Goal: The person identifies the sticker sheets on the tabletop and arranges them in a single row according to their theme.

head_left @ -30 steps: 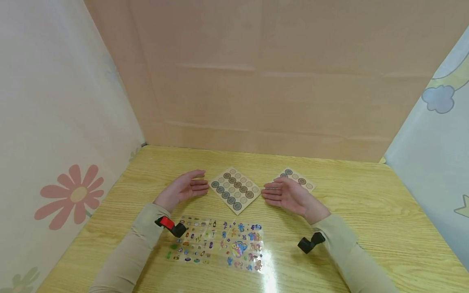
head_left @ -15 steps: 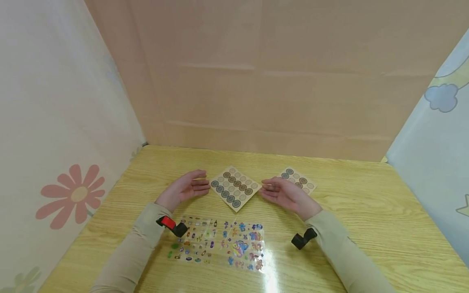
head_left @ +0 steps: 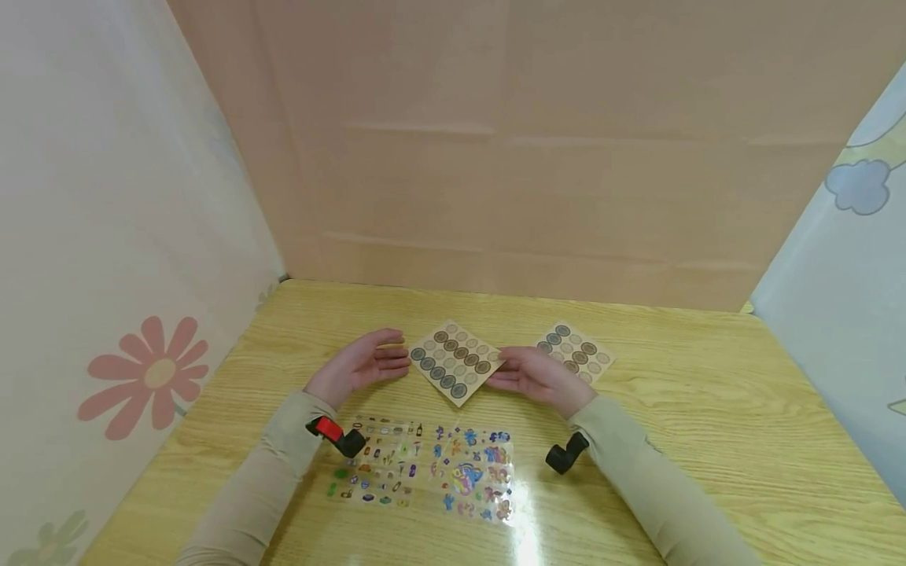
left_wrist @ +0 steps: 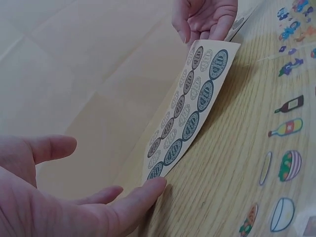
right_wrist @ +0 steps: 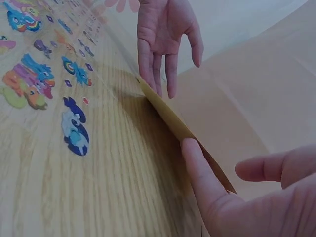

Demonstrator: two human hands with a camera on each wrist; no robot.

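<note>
A square tan paper sheet printed with rows of round dark-blue, brown and pale emblems (head_left: 456,362) sits between the person's two hands, one corner pointing toward the person. It is tilted, with its right side raised above the table and a shadow beneath it. The right hand (head_left: 534,377) has its fingers extended under the right corner, supporting it, while the thumb stands apart above. The left hand (head_left: 361,364) is open at the opposite corner, fingers loosely straight; whether its fingertips touch the paper is hard to tell.

Behind the right hand, a second tan sheet with similar emblems (head_left: 589,358) lies flat. Nearer the person lie a clear plastic sheet of small food and bottle stickers (head_left: 385,474) and, to its right, a clear plastic sheet of colourful pony stickers (head_left: 467,477). All rest on a yellowish wood-grain table (head_left: 708,409), backed by a creased tan backdrop (head_left: 517,189).
</note>
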